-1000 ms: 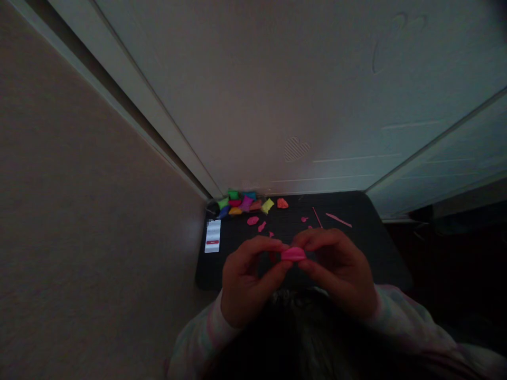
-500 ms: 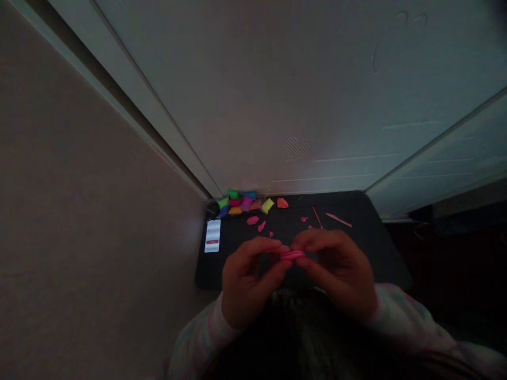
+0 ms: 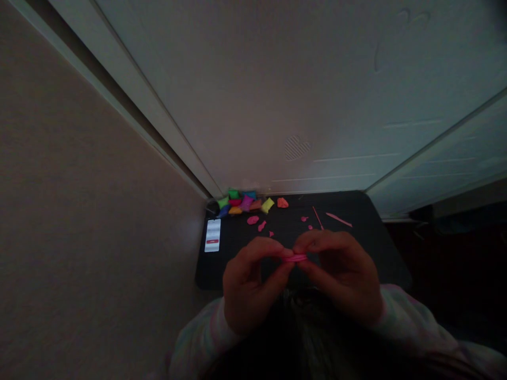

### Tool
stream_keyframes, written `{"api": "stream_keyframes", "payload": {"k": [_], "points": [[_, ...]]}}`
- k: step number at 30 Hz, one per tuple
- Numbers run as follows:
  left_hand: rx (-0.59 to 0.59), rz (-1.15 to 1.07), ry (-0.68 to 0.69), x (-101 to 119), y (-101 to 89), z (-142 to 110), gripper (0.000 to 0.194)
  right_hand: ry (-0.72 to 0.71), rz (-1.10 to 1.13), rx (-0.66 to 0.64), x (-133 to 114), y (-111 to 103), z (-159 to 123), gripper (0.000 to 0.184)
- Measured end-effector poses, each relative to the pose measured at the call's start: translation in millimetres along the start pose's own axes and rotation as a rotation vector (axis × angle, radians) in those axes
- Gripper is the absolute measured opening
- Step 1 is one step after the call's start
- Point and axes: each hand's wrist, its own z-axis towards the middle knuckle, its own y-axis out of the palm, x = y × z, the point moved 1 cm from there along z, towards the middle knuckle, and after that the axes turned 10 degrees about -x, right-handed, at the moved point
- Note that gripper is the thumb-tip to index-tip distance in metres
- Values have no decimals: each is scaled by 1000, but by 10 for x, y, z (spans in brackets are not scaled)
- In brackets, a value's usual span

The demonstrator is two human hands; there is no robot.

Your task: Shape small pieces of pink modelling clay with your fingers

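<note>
Left hand [image 3: 247, 287]: thumb and fingertips pinch the left end of the pink clay [image 3: 295, 258].
Right hand [image 3: 344, 279]: thumb and fingertips pinch its right end.
Pink clay: held between both hands, above the table [image 3: 368, 258]; thin and flattish, bright, a line along its side, ends hidden by fingers.
Pink bits [image 3: 253, 220]: scattered on the table beyond the hands.
Pink stick [image 3: 317, 215], pink knife [image 3: 339, 219]: apart, beyond the right hand.
Orange lump [image 3: 282, 202]: near the packets [image 3: 246, 203].
Packets: heaped, many-coloured; their contents cannot be told.
Phone [image 3: 213, 236]: screen lit, near the packets.
</note>
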Motion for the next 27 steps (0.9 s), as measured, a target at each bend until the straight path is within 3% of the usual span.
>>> {"api": "stream_keyframes", "payload": {"k": [3,7,17,22,27], "points": [[-6,0,-5,1,4,2,37,34,-107,-43,-22,-34,20,34],[-12,9,12,-5,1,6,39,-21,-192,-136,-67,-61,73,24],[50,74,21,-24,27,10,37,-14,-176,-16,-41,21,63,14],[30,42,-39,-28,18,4,48,38,-182,-49,-18,-5,62,13],[41,83,-111,-51,-6,-23,46,108,-161,-62,22,-43,39,16]]}}
